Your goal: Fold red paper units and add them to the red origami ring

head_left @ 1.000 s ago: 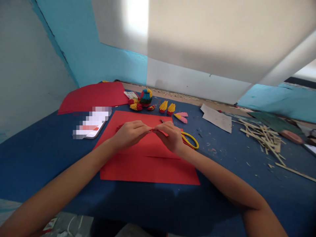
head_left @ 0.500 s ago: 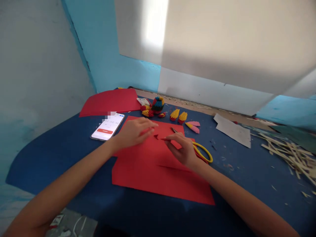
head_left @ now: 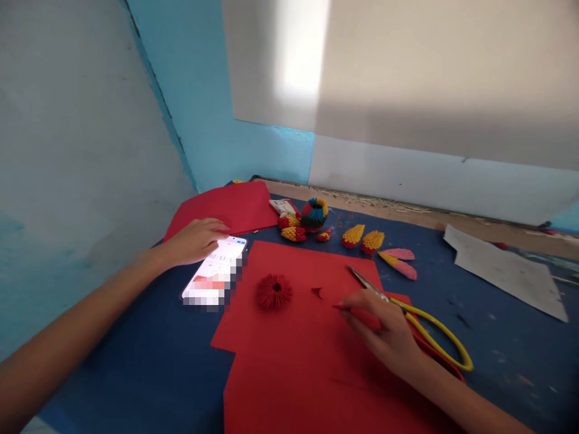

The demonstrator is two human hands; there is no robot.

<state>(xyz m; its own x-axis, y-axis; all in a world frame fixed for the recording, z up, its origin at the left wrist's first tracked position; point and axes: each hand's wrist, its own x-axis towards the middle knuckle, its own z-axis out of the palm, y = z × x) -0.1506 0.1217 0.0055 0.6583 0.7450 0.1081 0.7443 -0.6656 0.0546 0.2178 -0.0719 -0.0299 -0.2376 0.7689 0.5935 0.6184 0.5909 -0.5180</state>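
My left hand (head_left: 195, 241) reaches over the top edge of a lit phone (head_left: 212, 280), its fingers loosely spread beside the red sheets at the back left. My right hand (head_left: 382, 325) pinches a small red paper piece (head_left: 339, 307) between thumb and fingertips, above the red paper (head_left: 289, 374). A round, ridged red paper piece with a dark hole in its middle (head_left: 275, 290) lies on the paper. Between it and my right hand is a small folded red scrap (head_left: 317, 292). Scissors with yellow handles (head_left: 436, 328) lie partly behind my right hand.
Red sheets (head_left: 221, 208) lie at the back left. Behind the red paper stand a multicoloured folded-paper piece (head_left: 315, 214), several yellow-and-red pieces (head_left: 353, 235) and a pink-and-yellow one (head_left: 400, 260). A grey sheet (head_left: 502, 271) is at the right, near the wall.
My left hand has moved left, from over the red paper to the phone, uncovering the round red piece. The view has shifted closer to the table. My right hand still pinches its red piece.
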